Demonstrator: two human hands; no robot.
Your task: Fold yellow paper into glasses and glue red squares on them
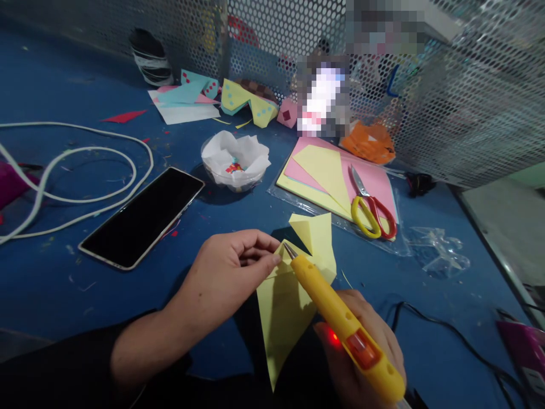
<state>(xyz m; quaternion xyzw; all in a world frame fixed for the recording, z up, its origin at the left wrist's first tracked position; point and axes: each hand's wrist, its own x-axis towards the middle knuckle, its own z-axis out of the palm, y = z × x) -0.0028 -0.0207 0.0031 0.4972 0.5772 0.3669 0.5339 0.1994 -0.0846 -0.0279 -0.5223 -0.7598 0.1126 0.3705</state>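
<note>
My left hand (238, 270) pinches the edge of a folded yellow paper piece (285, 307) between thumb and fingers. The paper has a long point hanging toward me and a folded flap at its far right. In my right hand (366, 329) is a yellow hot glue gun (332, 307), gripped around its body, with a red light glowing near the thumb. Its metal nozzle meets the paper just beside my left fingertips. Whether glue is coming out is too small to tell. The underside of the paper is hidden.
A dark phone (145, 218) and white cable (128, 165) lie left. Beyond my hands stand a paper-lined bowl (236, 162) and a stack of coloured paper (293, 170) with scissors (368, 207) on top. Folded yellow paper (251, 105) rests by the mesh panel (281, 34). A black cord (451, 332) runs right.
</note>
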